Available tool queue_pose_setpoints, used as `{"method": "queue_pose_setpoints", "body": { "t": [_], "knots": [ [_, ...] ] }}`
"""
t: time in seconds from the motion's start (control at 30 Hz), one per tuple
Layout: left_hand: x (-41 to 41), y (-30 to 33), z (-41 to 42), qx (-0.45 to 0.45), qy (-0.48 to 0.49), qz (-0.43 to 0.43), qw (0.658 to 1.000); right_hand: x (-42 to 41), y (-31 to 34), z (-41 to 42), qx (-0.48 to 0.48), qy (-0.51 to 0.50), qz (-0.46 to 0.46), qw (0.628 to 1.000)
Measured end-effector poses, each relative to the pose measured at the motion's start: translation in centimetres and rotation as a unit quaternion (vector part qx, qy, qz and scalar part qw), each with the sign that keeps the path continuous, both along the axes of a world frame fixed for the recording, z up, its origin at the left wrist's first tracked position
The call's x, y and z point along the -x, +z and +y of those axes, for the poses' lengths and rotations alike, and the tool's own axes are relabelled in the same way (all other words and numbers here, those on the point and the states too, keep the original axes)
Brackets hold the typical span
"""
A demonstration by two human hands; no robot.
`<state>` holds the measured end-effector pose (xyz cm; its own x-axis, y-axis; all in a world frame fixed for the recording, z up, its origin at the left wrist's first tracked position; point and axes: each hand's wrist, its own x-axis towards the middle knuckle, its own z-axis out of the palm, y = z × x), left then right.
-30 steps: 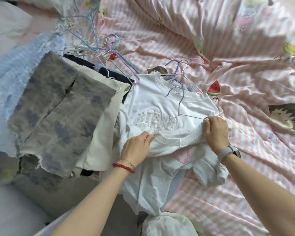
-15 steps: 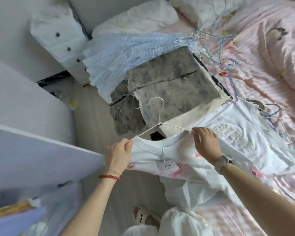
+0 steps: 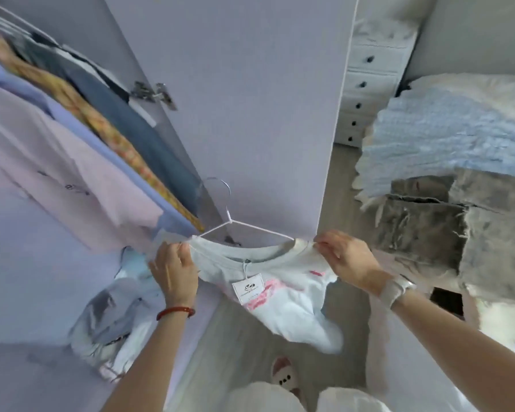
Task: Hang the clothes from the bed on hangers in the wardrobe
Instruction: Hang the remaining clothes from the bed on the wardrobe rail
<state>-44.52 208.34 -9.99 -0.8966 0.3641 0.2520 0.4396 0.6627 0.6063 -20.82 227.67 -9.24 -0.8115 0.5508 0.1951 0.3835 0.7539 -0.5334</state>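
Now that view's off bed, tee on hanger, facing wardrobe door.

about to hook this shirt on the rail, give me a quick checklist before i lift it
1. Left hand grips the shirt's shoulder: ok.
2. Right hand grips the other shoulder: ok.
3. White t-shirt sits on the white hanger: ok.
4. Hook free and upright: ok.
5. Wardrobe door open: ok.
6. Free gap on the rail among the hanging clothes: cannot tell.
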Motion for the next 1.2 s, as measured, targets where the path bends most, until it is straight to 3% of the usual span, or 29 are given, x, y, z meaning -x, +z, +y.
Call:
{"method": "queue_pose_setpoints", "body": {
  "t": [0.1,0.3,0.5,0.73,0.87,1.0,1.07,1.2],
  "knots": [
    [2.8,0.6,-3.9,-0.031,0.064,-0.034,0.997,4.7,1.3,-2.0,-0.007,0.068,0.028,0.997],
    [9.0,3.2,-10.5,-0.083,0.148,0.000,0.985,14.1,5.3,-5.3,-0.047,0.176,0.090,0.979],
    [13.0,6.9,-14.9,-0.110,0.205,0.020,0.972,23.6,9.2,-8.9,-0.093,0.207,0.183,0.956],
    [14.4,13.8,-15.8,-0.122,0.201,0.161,0.959,33.5,12.8,-12.2,-0.027,0.202,0.242,0.949],
    [15.9,20.1,-14.3,-0.053,0.224,0.351,0.908,38.4,15.8,-12.7,0.019,0.198,0.264,0.944],
    [18.0,25.7,-12.4,0.033,0.236,0.488,0.839,42.7,18.5,-13.2,0.133,0.200,0.281,0.929],
    [19.4,27.9,-11.8,0.073,0.246,0.522,0.814,44.9,19.6,-13.7,0.177,0.187,0.310,0.915],
    [23.3,29.6,-11.4,0.140,0.320,0.490,0.799,49.4,21.6,-14.6,0.222,0.159,0.324,0.906]
  ]
}}
